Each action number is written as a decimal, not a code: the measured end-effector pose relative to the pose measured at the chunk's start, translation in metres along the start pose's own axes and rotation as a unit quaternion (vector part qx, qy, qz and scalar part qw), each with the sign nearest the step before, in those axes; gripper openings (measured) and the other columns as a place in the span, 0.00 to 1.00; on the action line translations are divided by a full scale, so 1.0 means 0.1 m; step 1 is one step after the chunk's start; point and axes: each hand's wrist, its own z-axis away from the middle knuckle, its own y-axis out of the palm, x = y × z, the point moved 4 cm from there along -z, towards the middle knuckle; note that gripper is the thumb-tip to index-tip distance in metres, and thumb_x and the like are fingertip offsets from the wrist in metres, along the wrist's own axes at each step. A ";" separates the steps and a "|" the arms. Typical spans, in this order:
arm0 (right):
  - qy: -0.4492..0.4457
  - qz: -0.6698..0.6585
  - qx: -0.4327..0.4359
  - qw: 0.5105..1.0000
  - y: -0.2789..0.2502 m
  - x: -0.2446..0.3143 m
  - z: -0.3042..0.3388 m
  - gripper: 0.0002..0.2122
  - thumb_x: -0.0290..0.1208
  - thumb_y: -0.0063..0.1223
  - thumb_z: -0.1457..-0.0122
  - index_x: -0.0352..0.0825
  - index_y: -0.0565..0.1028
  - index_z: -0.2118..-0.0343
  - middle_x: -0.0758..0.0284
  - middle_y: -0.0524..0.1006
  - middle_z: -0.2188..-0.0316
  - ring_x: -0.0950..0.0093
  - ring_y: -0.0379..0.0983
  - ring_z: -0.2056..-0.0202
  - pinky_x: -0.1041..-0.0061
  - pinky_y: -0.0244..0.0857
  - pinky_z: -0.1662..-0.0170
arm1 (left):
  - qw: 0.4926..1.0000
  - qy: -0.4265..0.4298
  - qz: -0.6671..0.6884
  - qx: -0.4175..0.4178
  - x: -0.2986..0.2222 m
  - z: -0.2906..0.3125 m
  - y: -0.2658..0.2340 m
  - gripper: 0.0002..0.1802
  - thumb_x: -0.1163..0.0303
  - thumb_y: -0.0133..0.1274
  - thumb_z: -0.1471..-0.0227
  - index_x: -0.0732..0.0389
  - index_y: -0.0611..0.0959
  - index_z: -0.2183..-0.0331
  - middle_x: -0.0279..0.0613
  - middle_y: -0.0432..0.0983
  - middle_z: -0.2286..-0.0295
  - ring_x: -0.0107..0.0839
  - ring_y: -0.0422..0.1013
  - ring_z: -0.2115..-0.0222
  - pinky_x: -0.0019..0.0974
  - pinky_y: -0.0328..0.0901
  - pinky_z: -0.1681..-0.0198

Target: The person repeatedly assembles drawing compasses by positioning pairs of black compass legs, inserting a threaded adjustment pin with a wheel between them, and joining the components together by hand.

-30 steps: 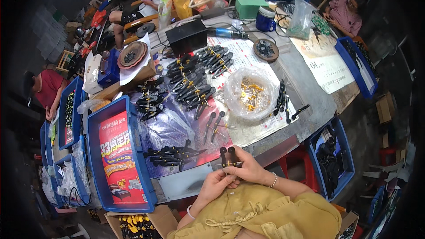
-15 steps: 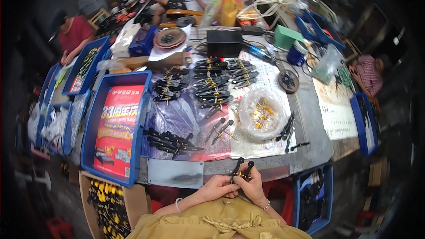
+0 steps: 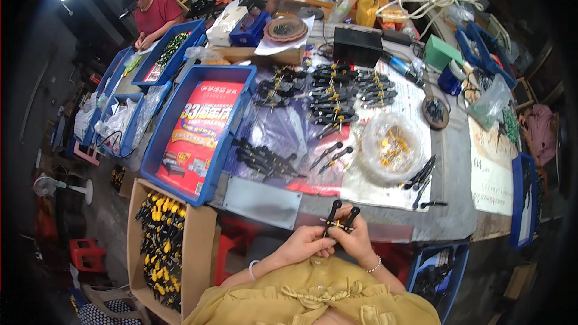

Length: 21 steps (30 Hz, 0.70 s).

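My left hand (image 3: pixel 307 244) and my right hand (image 3: pixel 357 242) meet just in front of the table's near edge. Both are closed on a black two-armed part (image 3: pixel 333 211) with round ends and a yellow crosspiece; fingers hide its lower portion. Beyond them, two loose black arms (image 3: pixel 335 159) lie side by side on the sheet-covered table. To their right is a plastic-lined bowl (image 3: pixel 372 160) containing small yellow pieces (image 3: pixel 394 146). Similar black-and-yellow assemblies (image 3: pixel 333 93) lie in rows farther back, and a pile of black pieces (image 3: pixel 265 160) rests to the left.
At left, a blue tray (image 3: pixel 158 188) lined with a red printed sheet overlaps the table edge. Below stands a cardboard box (image 3: pixel 198 253) of black-and-yellow pieces. A blue bin (image 3: pixel 459 263) sits low at right. Co-workers sit at the far left and right.
The view has swung left, so the table appears shifted rightward and the box and floor at left show more. Both hands keep hold of the black two-armed part.
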 end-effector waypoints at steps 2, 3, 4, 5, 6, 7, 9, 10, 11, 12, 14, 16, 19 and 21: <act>0.047 -0.006 0.080 0.996 -0.06 -0.12 0.09 0.06 0.22 0.56 0.52 0.31 0.69 0.74 0.72 0.68 0.71 0.84 0.64 0.71 0.83 0.59 0.69 | 1.000 0.008 -0.008 0.010 -0.03 0.12 0.01 0.11 0.69 0.50 0.47 0.66 0.77 0.65 0.38 0.76 0.74 0.21 0.72 0.75 0.23 0.68 0.70; 0.114 -0.046 0.103 0.987 -0.04 -0.22 0.18 0.07 0.22 0.57 0.52 0.32 0.69 0.74 0.72 0.68 0.71 0.83 0.64 0.70 0.82 0.59 0.69 | 1.000 0.012 -0.011 0.021 -0.03 0.18 0.02 0.10 0.69 0.50 0.47 0.66 0.77 0.65 0.38 0.76 0.74 0.21 0.72 0.75 0.23 0.68 0.70; 0.077 -0.075 0.085 0.990 0.03 -0.22 0.23 0.05 0.25 0.54 0.48 0.32 0.69 0.74 0.71 0.68 0.73 0.83 0.64 0.72 0.81 0.59 0.70 | 1.000 0.008 -0.006 0.019 0.00 0.24 0.01 0.10 0.70 0.50 0.47 0.66 0.77 0.64 0.37 0.76 0.74 0.20 0.72 0.75 0.23 0.68 0.69; 0.076 -0.077 0.079 0.991 0.14 -0.17 0.29 0.05 0.25 0.54 0.48 0.32 0.69 0.74 0.71 0.68 0.73 0.83 0.64 0.72 0.81 0.59 0.70 | 1.000 0.004 -0.010 0.024 0.02 0.29 0.01 0.10 0.70 0.50 0.47 0.66 0.77 0.64 0.37 0.76 0.74 0.20 0.72 0.75 0.23 0.68 0.69; 0.010 -0.044 0.028 0.999 0.25 -0.02 0.32 0.06 0.28 0.51 0.45 0.32 0.69 0.74 0.72 0.68 0.75 0.84 0.64 0.74 0.83 0.58 0.71 | 0.999 0.031 -0.022 0.019 0.03 0.33 0.01 0.10 0.70 0.50 0.47 0.66 0.77 0.64 0.37 0.76 0.74 0.20 0.72 0.75 0.23 0.68 0.69; -0.056 -0.010 -0.023 0.998 0.30 0.10 0.36 0.08 0.31 0.47 0.41 0.32 0.69 0.74 0.73 0.68 0.77 0.84 0.63 0.75 0.84 0.58 0.72 | 0.998 0.058 -0.033 0.015 0.04 0.39 0.01 0.10 0.70 0.50 0.47 0.66 0.77 0.64 0.37 0.76 0.74 0.20 0.72 0.74 0.22 0.68 0.69; -0.109 0.037 0.041 0.992 0.26 0.11 0.50 0.08 0.32 0.47 0.41 0.31 0.69 0.72 0.73 0.69 0.75 0.85 0.64 0.74 0.84 0.58 0.70 | 0.997 0.074 -0.028 0.020 0.10 0.54 0.05 0.11 0.70 0.49 0.47 0.66 0.77 0.63 0.36 0.76 0.73 0.20 0.72 0.74 0.23 0.68 0.69; -0.033 -0.008 0.085 0.996 0.25 0.00 0.58 0.06 0.29 0.51 0.45 0.32 0.69 0.72 0.72 0.69 0.72 0.84 0.64 0.72 0.83 0.58 0.69 | 0.997 0.067 -0.016 0.026 0.15 0.61 0.06 0.11 0.70 0.49 0.46 0.66 0.77 0.63 0.37 0.76 0.73 0.19 0.72 0.74 0.23 0.68 0.69; 0.044 -0.055 0.125 0.990 0.29 -0.10 0.66 0.06 0.26 0.55 0.48 0.32 0.70 0.71 0.71 0.69 0.69 0.84 0.64 0.70 0.83 0.58 0.68 | 0.998 0.058 -0.005 0.033 0.22 0.67 0.07 0.11 0.70 0.49 0.46 0.66 0.77 0.63 0.37 0.76 0.73 0.19 0.72 0.74 0.23 0.68 0.69; 0.030 -0.021 0.125 0.992 0.32 -0.13 0.69 0.06 0.25 0.55 0.49 0.32 0.69 0.71 0.71 0.70 0.68 0.84 0.64 0.69 0.83 0.59 0.67 | 0.998 0.061 0.001 0.034 0.28 0.72 0.06 0.11 0.70 0.50 0.46 0.66 0.77 0.62 0.38 0.76 0.73 0.19 0.72 0.74 0.23 0.68 0.69; -0.029 0.022 0.076 0.996 0.50 -0.05 0.77 0.05 0.27 0.51 0.45 0.32 0.69 0.72 0.72 0.70 0.71 0.84 0.65 0.71 0.83 0.59 0.69 | 0.997 0.071 0.000 0.039 0.28 0.84 0.06 0.11 0.69 0.50 0.46 0.66 0.77 0.62 0.38 0.76 0.73 0.19 0.72 0.74 0.23 0.68 0.69; -0.110 0.100 0.096 0.984 0.61 0.12 0.92 0.10 0.32 0.42 0.39 0.32 0.69 0.72 0.73 0.69 0.74 0.84 0.65 0.71 0.85 0.60 0.70 | 0.994 0.097 -0.010 0.043 0.37 1.01 0.06 0.11 0.70 0.49 0.46 0.67 0.77 0.62 0.38 0.76 0.73 0.20 0.72 0.73 0.23 0.68 0.68; 0.062 0.026 0.131 0.989 0.65 -0.08 1.03 0.11 0.35 0.41 0.38 0.32 0.69 0.72 0.72 0.69 0.72 0.85 0.65 0.70 0.84 0.61 0.70 | 0.996 0.089 0.001 0.033 0.46 1.11 0.01 0.11 0.70 0.48 0.45 0.68 0.77 0.63 0.38 0.76 0.73 0.20 0.72 0.73 0.23 0.68 0.68; 0.050 0.032 0.128 0.990 0.72 -0.11 1.06 0.15 0.41 0.40 0.37 0.32 0.69 0.71 0.72 0.68 0.72 0.85 0.64 0.70 0.84 0.61 0.70 | 0.993 0.110 0.001 0.030 0.53 1.12 -0.02 0.11 0.71 0.48 0.45 0.69 0.77 0.63 0.39 0.76 0.73 0.20 0.72 0.73 0.24 0.69 0.68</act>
